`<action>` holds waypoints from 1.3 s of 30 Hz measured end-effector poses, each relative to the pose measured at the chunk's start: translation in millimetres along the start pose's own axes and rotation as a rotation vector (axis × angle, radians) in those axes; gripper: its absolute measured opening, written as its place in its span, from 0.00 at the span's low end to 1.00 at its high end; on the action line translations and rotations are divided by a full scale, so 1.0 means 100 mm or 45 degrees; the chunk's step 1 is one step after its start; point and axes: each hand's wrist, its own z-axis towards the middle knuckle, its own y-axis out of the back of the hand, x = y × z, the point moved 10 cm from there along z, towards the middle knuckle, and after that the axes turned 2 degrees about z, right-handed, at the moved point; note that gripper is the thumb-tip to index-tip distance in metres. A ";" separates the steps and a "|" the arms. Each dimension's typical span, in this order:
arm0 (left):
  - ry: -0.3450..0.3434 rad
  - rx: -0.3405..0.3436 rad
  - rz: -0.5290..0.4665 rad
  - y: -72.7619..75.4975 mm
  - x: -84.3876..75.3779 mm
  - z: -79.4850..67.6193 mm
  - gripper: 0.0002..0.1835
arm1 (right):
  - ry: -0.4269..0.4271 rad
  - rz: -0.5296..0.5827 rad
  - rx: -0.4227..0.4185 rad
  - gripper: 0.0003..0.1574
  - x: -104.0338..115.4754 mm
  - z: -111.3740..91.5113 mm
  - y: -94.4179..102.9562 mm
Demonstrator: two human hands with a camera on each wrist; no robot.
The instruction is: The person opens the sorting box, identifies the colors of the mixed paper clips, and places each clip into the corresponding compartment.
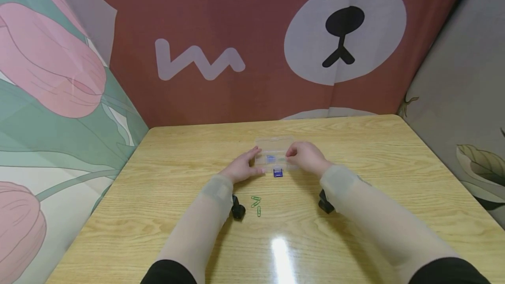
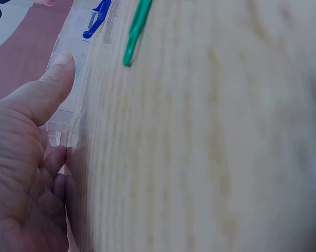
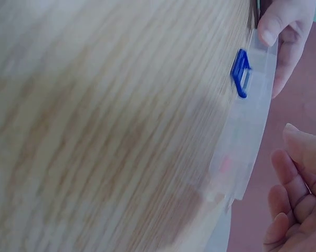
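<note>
A small clear plastic box (image 1: 262,161) lies on the table, its lid (image 1: 275,143) raised at the back and a blue latch (image 1: 278,173) at the front. My left hand (image 1: 241,168) grips the box's left end. In the left wrist view the thumb (image 2: 61,79) lies along the front wall. Over the box's right part hovers my right hand (image 1: 307,157). Its fingers (image 3: 292,178) are loosely bent, with a gap to the thumb and nothing visible between them. Something blue (image 1: 270,158) shows within the box. Three green paper clips (image 1: 258,211) lie in front of it.
The wooden table (image 1: 177,152) runs back to a brown cloth wall (image 1: 221,100) with a bear print. Patterned cloth (image 1: 71,152) hangs at the left, and another (image 1: 453,100) at the right. A small black device (image 1: 238,209) sits under each wrist.
</note>
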 end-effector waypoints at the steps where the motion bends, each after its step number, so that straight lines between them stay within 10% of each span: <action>1: 0.003 0.000 -0.003 0.00 0.00 0.00 0.43 | 0.012 -0.003 0.002 0.02 0.02 -0.01 -0.01; 24: -0.027 -0.005 0.017 0.01 -0.02 0.00 0.42 | 0.317 -0.009 0.153 0.04 0.55 -0.37 -0.39; 39: -0.030 -0.011 0.002 0.01 0.00 0.01 0.42 | 0.461 -0.046 0.484 0.05 0.84 -0.70 -0.82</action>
